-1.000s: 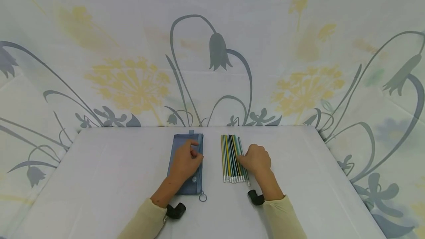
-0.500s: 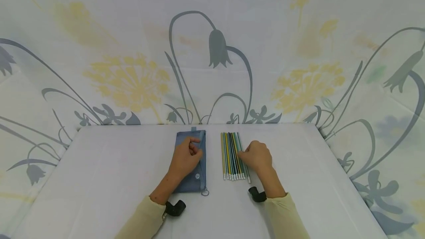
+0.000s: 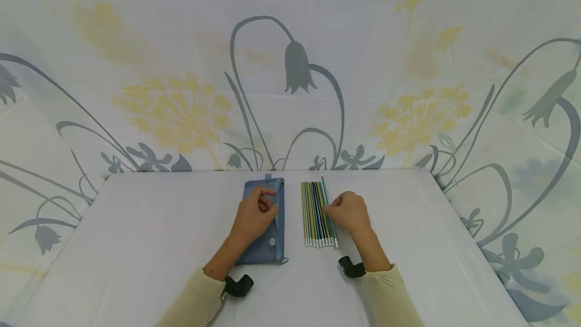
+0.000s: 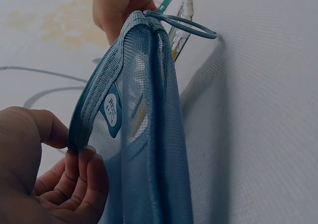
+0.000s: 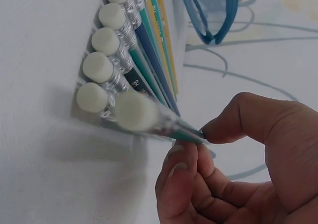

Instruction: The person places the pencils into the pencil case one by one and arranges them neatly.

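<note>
My left hand [image 3: 252, 220] pinches the zipped edge of a blue mesh zip pouch [image 3: 259, 250]. In the left wrist view that edge is raised and the pouch [image 4: 164, 149] gapes, its pull ring [image 4: 191, 26] at the near end. Right of the pouch lies a row of striped pencils [image 3: 315, 216], side by side with white erasers towards me. My right hand [image 3: 351, 212] pinches a green pencil [image 5: 136, 112] between thumb and fingers at the row's right end. Its eraser end sits above the neighbouring pencils in the right wrist view.
A white-covered table [image 3: 136, 246] carries everything. Behind it hangs a flower-printed cloth [image 3: 372, 64], continuing at both sides. Black wrist-worn camera pieces [image 3: 239, 285] stick out beneath both wrists.
The pinched pencil has moved left and away from me, closer against the row. The pouch has shifted right with my left hand, which keeps its pinch.
</note>
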The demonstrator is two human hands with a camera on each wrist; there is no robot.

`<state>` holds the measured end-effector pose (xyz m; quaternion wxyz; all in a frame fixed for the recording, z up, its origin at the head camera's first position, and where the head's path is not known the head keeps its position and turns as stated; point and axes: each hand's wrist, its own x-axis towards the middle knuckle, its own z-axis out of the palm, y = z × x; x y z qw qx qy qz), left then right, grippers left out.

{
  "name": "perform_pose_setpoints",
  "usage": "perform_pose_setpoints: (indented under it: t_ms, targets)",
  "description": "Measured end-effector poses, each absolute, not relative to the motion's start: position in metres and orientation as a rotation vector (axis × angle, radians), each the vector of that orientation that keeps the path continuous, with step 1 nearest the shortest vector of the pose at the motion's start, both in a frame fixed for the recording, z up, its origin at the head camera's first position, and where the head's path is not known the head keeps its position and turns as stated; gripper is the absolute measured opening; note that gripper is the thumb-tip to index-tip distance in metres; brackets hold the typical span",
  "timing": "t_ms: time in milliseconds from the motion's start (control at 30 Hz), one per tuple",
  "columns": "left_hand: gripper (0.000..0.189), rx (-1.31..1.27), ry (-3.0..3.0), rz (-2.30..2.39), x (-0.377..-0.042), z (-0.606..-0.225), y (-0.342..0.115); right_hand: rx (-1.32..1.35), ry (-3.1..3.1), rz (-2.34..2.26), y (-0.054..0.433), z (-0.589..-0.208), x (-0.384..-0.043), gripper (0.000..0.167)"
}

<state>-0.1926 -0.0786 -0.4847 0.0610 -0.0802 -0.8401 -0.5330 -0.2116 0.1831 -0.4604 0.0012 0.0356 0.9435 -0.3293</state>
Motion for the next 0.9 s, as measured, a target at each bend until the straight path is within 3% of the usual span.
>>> perform_pose_setpoints:
  t_ms: [900]
  targets:
    - [0.033,-0.211,-2.540,-1.660,-0.191,-0.484,-0.078,0.147,2.771,-1.510,0.160,-0.465,-0.207,0.013]
